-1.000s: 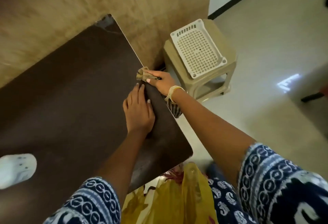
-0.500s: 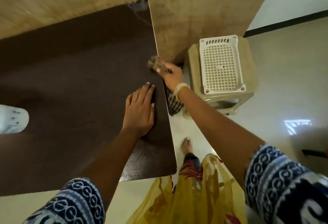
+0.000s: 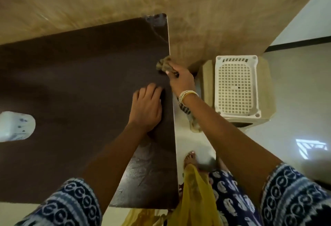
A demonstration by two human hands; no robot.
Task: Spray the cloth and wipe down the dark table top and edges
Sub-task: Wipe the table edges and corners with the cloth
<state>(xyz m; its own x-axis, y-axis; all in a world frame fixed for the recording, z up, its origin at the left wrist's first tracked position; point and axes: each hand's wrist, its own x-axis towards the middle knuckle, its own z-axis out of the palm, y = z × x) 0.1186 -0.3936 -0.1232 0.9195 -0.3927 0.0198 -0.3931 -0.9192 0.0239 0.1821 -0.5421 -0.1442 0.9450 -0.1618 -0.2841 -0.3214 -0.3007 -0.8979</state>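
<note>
While the left hand (image 3: 146,108) lay flat on the dark table top (image 3: 80,89), fingers fairly straight and close together, palm down near the table's right edge, the right hand (image 3: 181,80) was out over that same edge, fingers curled tight around the cloth (image 3: 163,65). And there was the cloth, a bunched brownish wad, pressed right against the right edge of the table, a little beyond the left hand's fingertips and towards the far right corner. A loose tail of the cloth (image 3: 192,122) hung down below the right wrist, off the side of the table, striped dark and light near the top. Pale bangles (image 3: 188,95) sat on that right wrist. The two hands were close to each other but not touching, one resting on the surface, the other clamped on the cloth at the rim.

Over by the table's left side stood a white object (image 3: 15,126) with small dark marks, too blurred to say what it was. The near right corner of the table top showed a glossy, streaky sheen. Just off the right edge, down on the pale floor (image 3: 295,86), sat a beige plastic stool (image 3: 266,89) with a white perforated tray (image 3: 236,86) lying on its seat. A bare foot (image 3: 190,158) showed on the floor beside the table, with yellow fabric (image 3: 195,195) and blue patterned clothing below it. Both forearms came out of blue-and-white patterned sleeves (image 3: 293,195)
</note>
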